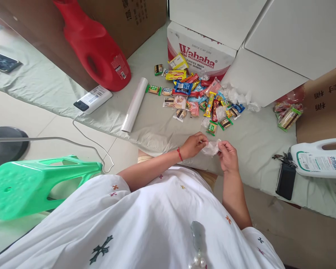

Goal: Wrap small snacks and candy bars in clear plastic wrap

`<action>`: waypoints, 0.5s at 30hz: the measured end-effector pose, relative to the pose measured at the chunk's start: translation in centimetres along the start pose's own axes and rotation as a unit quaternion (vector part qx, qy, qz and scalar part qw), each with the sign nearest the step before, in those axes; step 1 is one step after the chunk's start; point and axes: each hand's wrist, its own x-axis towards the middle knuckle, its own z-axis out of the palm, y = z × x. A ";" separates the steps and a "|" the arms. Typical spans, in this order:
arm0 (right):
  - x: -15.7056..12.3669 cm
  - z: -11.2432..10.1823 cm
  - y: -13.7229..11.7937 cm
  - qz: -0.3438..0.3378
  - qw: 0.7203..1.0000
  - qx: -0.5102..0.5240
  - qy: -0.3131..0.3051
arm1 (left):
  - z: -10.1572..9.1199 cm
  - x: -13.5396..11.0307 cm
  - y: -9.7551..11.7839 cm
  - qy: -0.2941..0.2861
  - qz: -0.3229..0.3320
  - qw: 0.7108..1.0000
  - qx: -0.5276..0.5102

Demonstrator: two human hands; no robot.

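Note:
My left hand (193, 145) and my right hand (227, 154) meet over the near edge of a cloth-covered surface (162, 127). Both pinch a small crumpled clear plastic bag (211, 148) held between them. A red cord is tied on my left wrist. Just beyond the hands lies a heap of wrapped snacks and candies (197, 95) in many colours. A roll of clear plastic bags (134, 104) lies left of the heap.
A red jug (96, 48) lies tipped at the back left beside a white power bank (93, 99) with a cable. Cartons, one marked Wahaha (197, 50), stand behind. A white detergent jug (320, 157), black pouch (285, 180) and green stool (36, 183) flank me.

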 end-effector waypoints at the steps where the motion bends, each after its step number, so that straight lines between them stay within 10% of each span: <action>1: 0.2 -0.4 -0.2 0.018 0.998 0.050 0.015 | -0.3 0.0 -0.1 0.007 -0.027 0.999 -0.033; 7: 0.2 -1.9 -0.7 0.053 0.981 0.168 0.080 | -1.7 -0.6 -0.4 0.003 -0.162 0.951 -0.262; 15: -0.2 -1.1 0.1 0.068 0.986 0.144 0.048 | -1.0 -0.9 1.1 -0.047 0.133 0.987 0.083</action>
